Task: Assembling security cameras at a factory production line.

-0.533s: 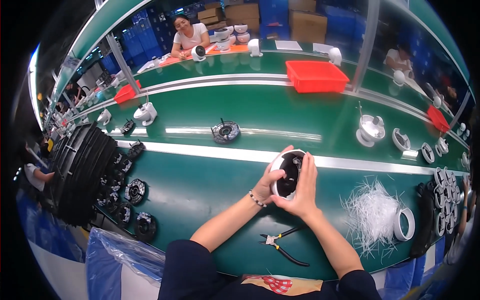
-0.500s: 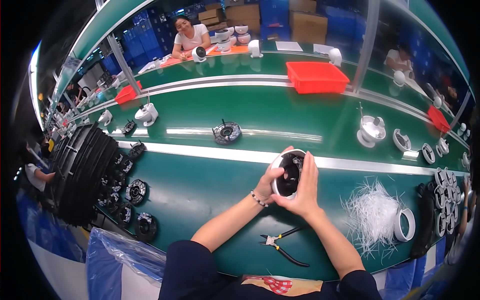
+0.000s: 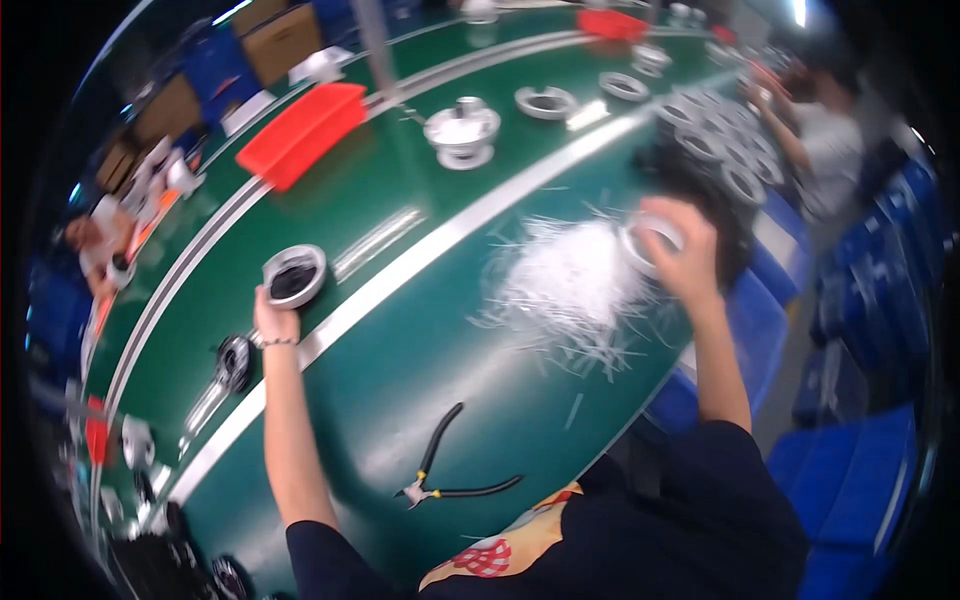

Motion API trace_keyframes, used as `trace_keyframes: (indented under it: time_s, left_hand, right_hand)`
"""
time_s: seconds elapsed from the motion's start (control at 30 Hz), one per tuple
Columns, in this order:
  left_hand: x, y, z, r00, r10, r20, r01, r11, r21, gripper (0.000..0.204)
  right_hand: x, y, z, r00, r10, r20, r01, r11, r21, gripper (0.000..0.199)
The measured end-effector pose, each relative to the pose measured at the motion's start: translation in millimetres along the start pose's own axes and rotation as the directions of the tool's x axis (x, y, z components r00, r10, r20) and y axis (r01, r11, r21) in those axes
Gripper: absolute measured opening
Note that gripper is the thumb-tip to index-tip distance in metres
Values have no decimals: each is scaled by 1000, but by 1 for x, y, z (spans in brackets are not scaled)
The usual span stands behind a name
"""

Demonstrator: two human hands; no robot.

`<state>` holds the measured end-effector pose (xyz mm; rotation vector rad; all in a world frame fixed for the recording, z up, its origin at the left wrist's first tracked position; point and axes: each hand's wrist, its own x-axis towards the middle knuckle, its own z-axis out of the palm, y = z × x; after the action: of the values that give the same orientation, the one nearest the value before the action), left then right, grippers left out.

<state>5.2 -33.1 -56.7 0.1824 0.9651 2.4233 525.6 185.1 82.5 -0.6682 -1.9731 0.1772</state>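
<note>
Half a second ago both hands were clasped together around the round white-rimmed part low on the green desk (image 3: 400,380); since then they have parted, and the view has swung toward the person's right, so the belt runs diagonally up the picture.

Head view: the left hand (image 3: 274,320) is stretched out with its fingers closed on the near edge of the round white-rimmed part (image 3: 294,275), which has a dark centre and sits at the pale stripe (image 3: 420,255) running along the desk. A bracelet (image 3: 272,342) circles that wrist. The right hand (image 3: 682,255) is out at the far right edge of the desk, curled around a white roll of tape (image 3: 645,240); motion blur hides how firmly the fingers close on it. Just left of that hand lies a loose heap of thin white plastic strips (image 3: 565,285), a few of them scattered toward the near edge.

Black-handled pliers (image 3: 440,480) lie flat near the person's body, handles splayed, well apart from both hands. A dark round part (image 3: 233,362) rests beside the left forearm. Farther up the belt stand a red tray (image 3: 303,132), a white bowl-shaped housing (image 3: 462,130) and several white rings (image 3: 546,101). More round parts (image 3: 725,165) are stacked beyond the right hand. A co-worker (image 3: 820,140) sits at upper right, and another person (image 3: 100,240) works across the belt at left.
</note>
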Motion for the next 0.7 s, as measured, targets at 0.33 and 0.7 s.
trace_keyframes:
  time_s: [0.33, 0.7]
  left_hand:
    - [-28, 55, 44, 585, 764, 271, -463, 41, 885, 30]
    - [-10, 131, -37, 890, 453, 59, 89, -298, 951, 50]
  right_hand:
    - [-19, 131, -11, 853, 448, 269, -215, 770, -601, 27]
    - [36, 97, -2, 966, 256, -30, -246, 880, -407, 21]
